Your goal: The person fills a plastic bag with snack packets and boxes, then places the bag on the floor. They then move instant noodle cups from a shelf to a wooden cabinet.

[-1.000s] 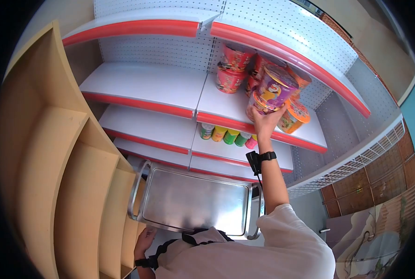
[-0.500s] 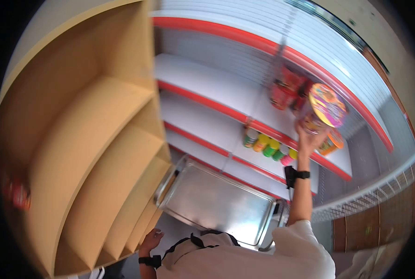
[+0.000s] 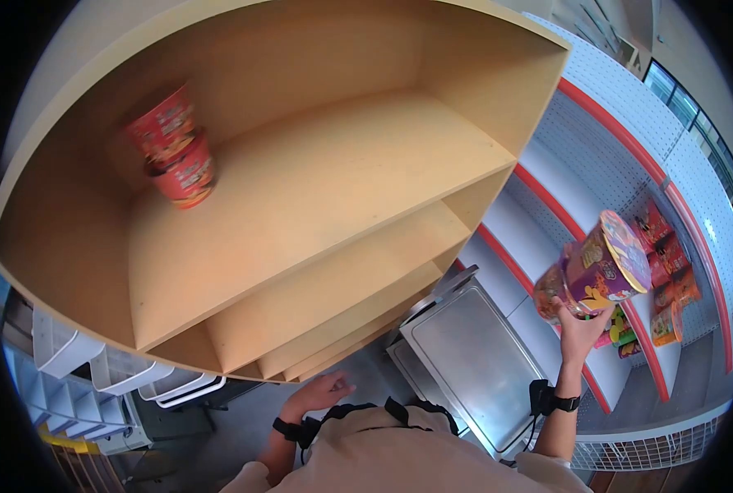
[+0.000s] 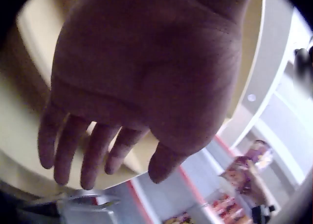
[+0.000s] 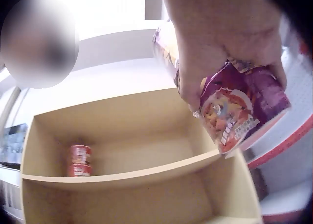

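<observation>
In the head view my right hand [image 3: 582, 333] grips a stack of two purple instant noodle cups. The upper noodle cup [image 3: 603, 267] shows a foil lid tilted to the right; the lower noodle cup [image 3: 552, 289] sits against it, partly covered by my fingers. Seen from the right wrist, the fingers curl around a purple cup [image 5: 239, 111] with a noodle picture on its side. My left hand [image 3: 319, 393] hangs with nothing in it, in front of the wooden shelf; the left wrist view shows its palm [image 4: 146, 72] and loosely extended fingers.
Two stacked red noodle cups [image 3: 184, 174] stand at the left of the wooden shelf unit's [image 3: 325, 189] top compartment. More noodle cups [image 3: 670, 283] sit on the white, red-edged store shelf. A metal cart [image 3: 481, 353] stands between both units; white bins [image 3: 62, 341] are at lower left.
The right hand has lifted the two purple noodle cups off the store shelf and away from it. The head view has swung left toward the wooden shelf unit. The left hand stays free.
</observation>
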Motion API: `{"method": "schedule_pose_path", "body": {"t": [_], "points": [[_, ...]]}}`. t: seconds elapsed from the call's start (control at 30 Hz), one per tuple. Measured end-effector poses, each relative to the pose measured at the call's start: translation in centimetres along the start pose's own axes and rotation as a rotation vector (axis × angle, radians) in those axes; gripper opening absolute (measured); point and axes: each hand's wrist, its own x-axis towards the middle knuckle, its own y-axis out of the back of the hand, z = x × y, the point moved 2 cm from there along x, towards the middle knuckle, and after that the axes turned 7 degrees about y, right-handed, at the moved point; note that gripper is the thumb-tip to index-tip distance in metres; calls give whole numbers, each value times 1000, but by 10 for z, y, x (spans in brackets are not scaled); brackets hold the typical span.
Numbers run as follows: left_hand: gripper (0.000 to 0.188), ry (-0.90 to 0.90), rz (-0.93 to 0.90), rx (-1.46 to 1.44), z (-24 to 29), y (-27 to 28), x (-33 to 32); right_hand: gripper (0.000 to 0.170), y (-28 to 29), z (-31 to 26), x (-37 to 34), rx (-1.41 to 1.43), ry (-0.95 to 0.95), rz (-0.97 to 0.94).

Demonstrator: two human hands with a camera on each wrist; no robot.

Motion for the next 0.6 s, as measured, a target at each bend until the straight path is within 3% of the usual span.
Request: {"method": "schedule_pose_path", "body": {"t": [0.07, 0.13, 0.2, 0.27, 0.3, 0.33, 0.37, 0.4, 0.47, 0.57, 0.6], "points": [[42, -245, 133, -127, 82, 43, -51, 85, -28, -37, -17, 20, 31, -84], [55, -514, 243, -196, 144, 81, -91, 79, -57, -82, -35, 159, 63, -232], [74, -786, 510, -28, 191, 111, -120, 73, -85, -125, -58, 283, 91, -444], [90, -807, 804, 43, 220, 126, -133, 66, -110, -176, -82, 353, 223, -602], [90, -815, 812, 40, 223, 131, -129, 71, -125, -177, -93, 381, 263, -735], [95, -784, 784, 18, 223, 134, -120, 74, -133, -205, -101, 414, 216, -740], [99, -754, 752, -4, 223, 137, -113, 73, -145, -199, -109, 434, 425, -759], [99, -768, 749, -7, 222, 137, -111, 79, -155, -205, -112, 480, 313, -764], [98, -728, 800, -363, 210, 140, -112, 89, -162, -228, -103, 498, 431, -780], [96, -745, 914, -283, 218, 158, -115, 98, -178, -231, -87, 430, 592, -734], [95, -782, 966, -292, 227, 165, -116, 103, -180, -234, -74, 485, 565, -784]]}}
